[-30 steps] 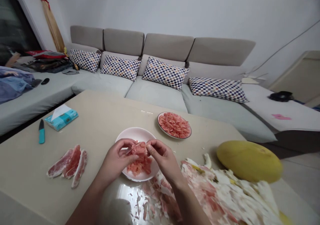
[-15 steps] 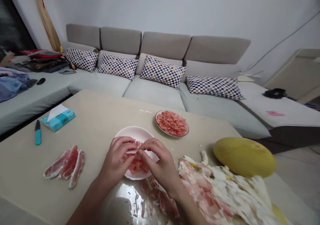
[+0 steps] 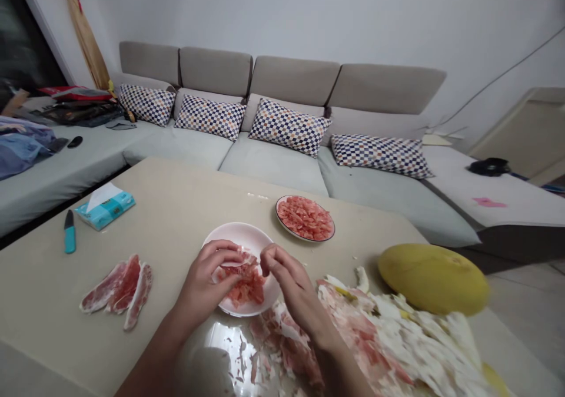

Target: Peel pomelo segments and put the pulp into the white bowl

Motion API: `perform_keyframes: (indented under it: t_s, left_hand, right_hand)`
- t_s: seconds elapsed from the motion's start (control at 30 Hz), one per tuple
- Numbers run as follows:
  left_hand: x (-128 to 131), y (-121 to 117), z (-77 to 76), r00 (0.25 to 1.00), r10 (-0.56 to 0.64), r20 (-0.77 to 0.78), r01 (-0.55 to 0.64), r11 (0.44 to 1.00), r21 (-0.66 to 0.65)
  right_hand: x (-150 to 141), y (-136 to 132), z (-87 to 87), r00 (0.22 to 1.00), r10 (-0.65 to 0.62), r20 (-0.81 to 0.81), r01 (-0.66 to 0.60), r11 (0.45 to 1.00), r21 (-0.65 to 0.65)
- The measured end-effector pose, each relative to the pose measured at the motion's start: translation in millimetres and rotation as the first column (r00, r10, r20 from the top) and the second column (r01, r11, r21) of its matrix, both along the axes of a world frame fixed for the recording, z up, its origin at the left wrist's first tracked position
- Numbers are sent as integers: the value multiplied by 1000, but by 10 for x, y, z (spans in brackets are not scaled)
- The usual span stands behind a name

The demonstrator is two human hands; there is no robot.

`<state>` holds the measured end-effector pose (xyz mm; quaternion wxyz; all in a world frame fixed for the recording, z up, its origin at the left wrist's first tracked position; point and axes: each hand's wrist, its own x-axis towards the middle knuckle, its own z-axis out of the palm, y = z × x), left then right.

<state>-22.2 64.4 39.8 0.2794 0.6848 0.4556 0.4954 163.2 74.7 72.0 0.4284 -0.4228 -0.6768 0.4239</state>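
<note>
The step in hand looks like picking pomelo flesh from its skin over the bowl. The left hand has its fingers clamped on a pale-edged piece, held above the loose flesh in the bowl. The right hand is just beside, over the bowl's right side, its fingers bunched together; whether they pinch a shred cannot be told. The next move seems to call for a steady left hold and a light right pinch, since the flesh looks apt to crumble.

Half a second ago the fingertips of both hands met at the piece; now the right has drawn away, opening a gap that shows more flesh. The bowl has stayed put on the desk.
</note>
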Motion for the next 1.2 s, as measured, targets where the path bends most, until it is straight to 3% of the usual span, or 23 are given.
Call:
perform_keyframes:
  t_s: [0.1, 0.17, 0.23, 0.3, 0.43, 0.5, 0.57, 0.67, 0.9, 1.2]
  left_hand:
    - [4, 18, -12, 995, 7, 97, 1, 997, -75]
    - [5, 28, -30, 986, 12, 165, 8, 993, -121]
    - [5, 33, -53, 975, 20, 223, 18, 985, -169]
    - [7, 33, -74, 964, 32, 263, 26, 976, -214]
    - [27, 14, -72, 959, 45, 279, 35, 961, -275]
    - [41, -5, -45, 965, 34, 258, 46, 953, -298]
    - [51, -26, -8, 974, -3, 227, 71, 954, -293]
    - [51, -47, 40, 980, -70, 186, 112, 967, -231]
    - [18, -49, 74, 987, -112, 116, 127, 983, -132]
    - [30, -73, 93, 992, -113, -54, 113, 994, -5]
  right_hand:
    - [184, -17, 101, 991, -9, 136, 6, 1000, 26]
    - [367, -44, 160, 944, -8, 331, -12, 998, 60]
    - [573, -74, 178, 820, 54, 570, -98, 994, 47]
    - [754, -96, 153, 705, 103, 702, -162, 987, 18]
    - [818, -126, 116, 638, -204, 742, 45, 973, 228]
    - [686, -150, 150, 686, -246, 685, 80, 961, 265]
    - [509, -177, 197, 821, -142, 553, 2, 969, 246]
    - [298, -201, 230, 905, -52, 423, -64, 964, 256]
    - [218, -206, 192, 914, -44, 403, -109, 930, 351]
    - [118, -236, 159, 821, -119, 558, -144, 904, 403]
